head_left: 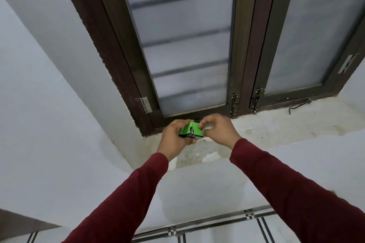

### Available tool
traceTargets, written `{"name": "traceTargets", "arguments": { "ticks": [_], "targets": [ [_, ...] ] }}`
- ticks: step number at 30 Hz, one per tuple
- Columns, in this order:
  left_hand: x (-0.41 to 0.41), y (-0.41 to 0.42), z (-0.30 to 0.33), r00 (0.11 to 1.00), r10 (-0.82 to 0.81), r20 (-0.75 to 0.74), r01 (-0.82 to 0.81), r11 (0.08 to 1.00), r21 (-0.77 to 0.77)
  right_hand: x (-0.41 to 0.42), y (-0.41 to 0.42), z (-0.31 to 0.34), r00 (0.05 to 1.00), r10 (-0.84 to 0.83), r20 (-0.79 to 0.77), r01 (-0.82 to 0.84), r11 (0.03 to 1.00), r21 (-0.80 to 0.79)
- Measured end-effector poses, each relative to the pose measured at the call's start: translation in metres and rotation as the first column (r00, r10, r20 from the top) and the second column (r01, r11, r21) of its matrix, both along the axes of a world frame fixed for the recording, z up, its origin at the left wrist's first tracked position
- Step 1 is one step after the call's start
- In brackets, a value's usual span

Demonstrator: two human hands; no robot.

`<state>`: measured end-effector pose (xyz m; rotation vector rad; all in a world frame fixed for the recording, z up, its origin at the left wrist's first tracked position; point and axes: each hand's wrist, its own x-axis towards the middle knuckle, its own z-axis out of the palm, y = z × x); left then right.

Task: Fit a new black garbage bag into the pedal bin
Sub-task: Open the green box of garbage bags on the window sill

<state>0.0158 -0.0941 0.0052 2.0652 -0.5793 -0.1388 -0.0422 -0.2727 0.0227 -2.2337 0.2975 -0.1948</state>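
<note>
Here, in the head view, the only one supplied, both hands are raised in front of the window sill [276, 124], the stained ledge under a dark-framed window [187, 45] with frosted panes. The left hand [173, 136] is wrapped around a small green box [191, 130], clamped on its side and underside just above the near edge of the sill. The right hand [217, 130] meets the box at its upper end, fingertips [202, 124] pinched together on what looks like the end flap or a bit of the contents; whether they have real purchase cannot be told, as the thumb hides the contact. The box presumably holds the roll of bags. No black bag is free of it yet, and the pedal bin is nowhere in view, so the task appears to be at its very start: opening the pack. To do this step well, the left hand should hold the box steady without crushing it, while the right lifts the flap fully and draws out one bag by its leading edge, pulling straight along the box. A sideways tug could tear the thin film or drag out several bags. A bent hook [298, 105] lies farther right on the sill, well apart from the hands.
</note>
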Motion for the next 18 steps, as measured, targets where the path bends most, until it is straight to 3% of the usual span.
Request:
{"name": "traceTargets", "arguments": {
  "ticks": [3,6,14,18],
  "targets": [
    [-0.004,-0.003,0.002,1.0,0.014,0.002,-0.014,1.0,0.001,-0.001,0.005,0.001,0.99,0.092,0.104,-0.052,0.94,-0.337],
    [-0.008,-0.005,0.005,1.0,0.016,0.019,-0.016,1.0,0.027,-0.007,0.007,0.009,0.988,0.142,0.064,-0.104,0.905,-0.412],
    [-0.013,-0.009,0.01,0.999,0.044,0.005,-0.044,0.999,0.015,-0.017,0.007,0.017,0.982,0.188,0.017,-0.169,0.915,-0.366],
    [-0.014,-0.008,0.013,0.999,0.029,0.034,-0.031,0.998,0.06,-0.019,0.005,0.019,0.995,0.1,-0.008,-0.1,0.993,-0.054]
  ]
}}
